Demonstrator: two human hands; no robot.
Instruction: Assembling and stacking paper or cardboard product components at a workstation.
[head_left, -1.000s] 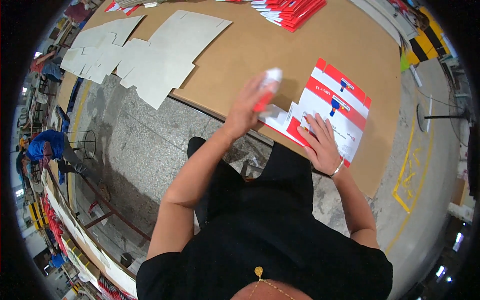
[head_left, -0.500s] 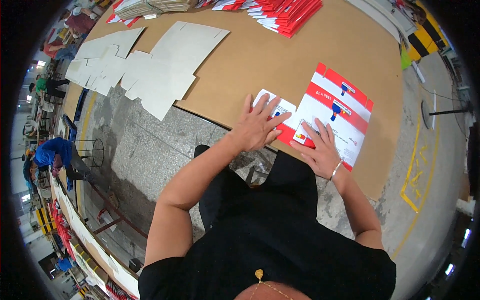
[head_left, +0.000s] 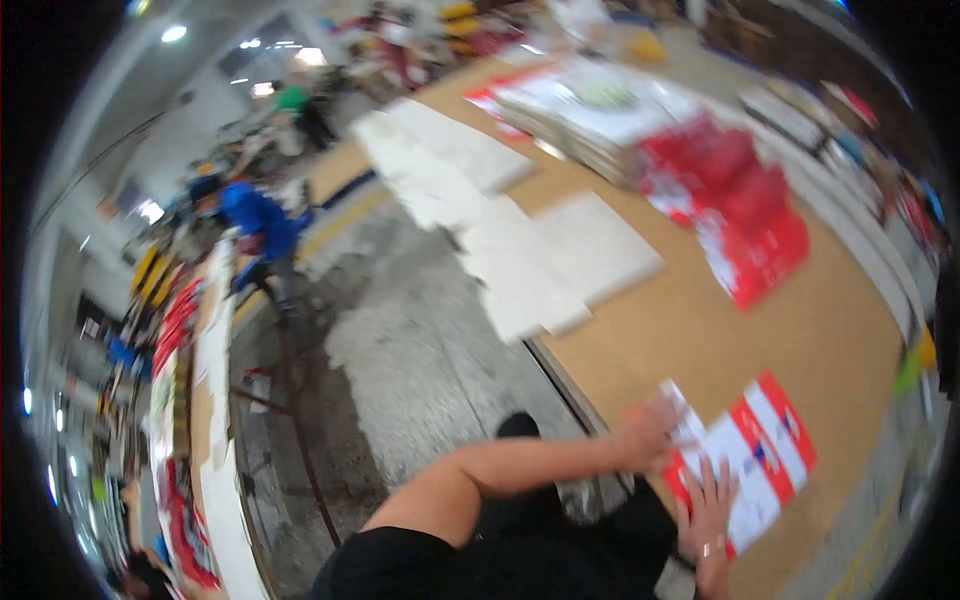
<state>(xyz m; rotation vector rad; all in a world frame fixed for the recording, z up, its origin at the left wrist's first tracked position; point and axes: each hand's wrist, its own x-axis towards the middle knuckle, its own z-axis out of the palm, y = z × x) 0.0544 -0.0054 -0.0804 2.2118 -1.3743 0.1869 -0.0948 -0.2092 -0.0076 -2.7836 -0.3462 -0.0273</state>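
Note:
A flat red-and-white printed carton blank (head_left: 760,452) lies near the table's edge at the lower right, with small blue pictures on it. My right hand (head_left: 708,512) rests flat on its near part, fingers spread, a bracelet at the wrist. At the blank's left flap is my left hand (head_left: 648,432), palm down. Motion blurs its fingers, so their exact pose is unclear.
The brown board-topped table (head_left: 650,345) bears overlapping plain pale card sheets (head_left: 520,250). Farther off lie a heap of red-and-white blanks (head_left: 735,190) and a tied stack of card (head_left: 590,105). A person in blue (head_left: 260,225) is at another table on the left.
The view has swung left and up, so the table and hands now appear lower right and more of the room shows. Both hands remain at the carton blank.

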